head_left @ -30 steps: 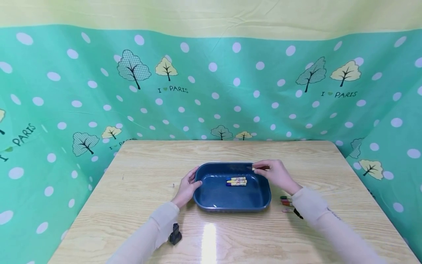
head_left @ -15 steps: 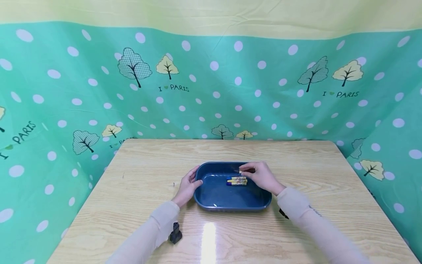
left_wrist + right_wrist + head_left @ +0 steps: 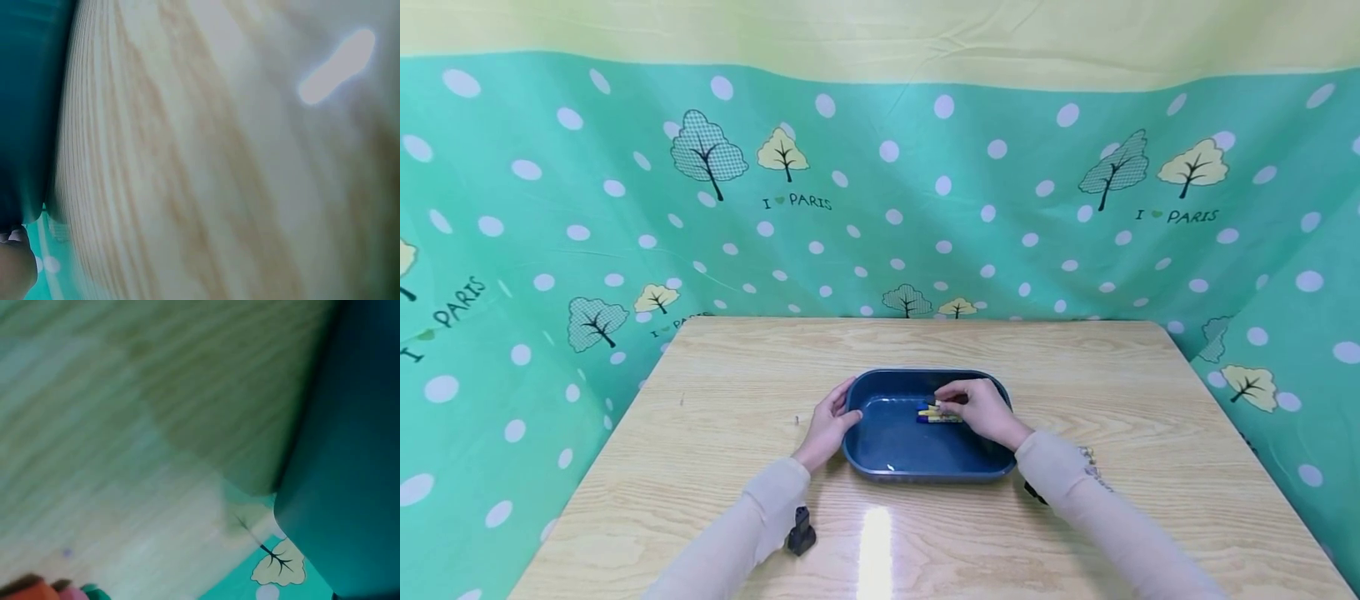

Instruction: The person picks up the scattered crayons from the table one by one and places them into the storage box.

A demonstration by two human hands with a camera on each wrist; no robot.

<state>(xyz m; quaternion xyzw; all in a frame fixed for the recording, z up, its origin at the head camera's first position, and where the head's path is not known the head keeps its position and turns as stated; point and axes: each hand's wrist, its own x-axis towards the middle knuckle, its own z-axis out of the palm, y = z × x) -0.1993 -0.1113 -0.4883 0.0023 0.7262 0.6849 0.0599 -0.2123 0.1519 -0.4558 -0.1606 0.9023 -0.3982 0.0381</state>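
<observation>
A dark blue rectangular tray [image 3: 887,450] stands on the wooden table in the head view. My left hand [image 3: 829,427] grips its left end, thumb over the rim and fingers outside. Inside the tray, my right hand [image 3: 981,410] pinches a dark-tipped crayon [image 3: 932,402], mostly hidden by the fingers. Right beneath those fingers lie several crayons [image 3: 934,419] in yellow wrappers, with blue, yellow and dark blue tips, side by side on the tray floor. The left wrist view catches a bit of the left hand [image 3: 15,265] by the tray wall [image 3: 28,112].
More crayons lie on the table right of the tray, partly behind the right sleeve [image 3: 1067,475]; the right wrist view shows orange [image 3: 34,592], pink and green ends. Black wrist devices [image 3: 802,533] sit under both forearms. A green dotted curtain [image 3: 850,192] surrounds the table [image 3: 737,367].
My right hand has moved left and down from the tray's back right rim, carrying the crayon to just above the row of crayons. The left hand stays on the tray.
</observation>
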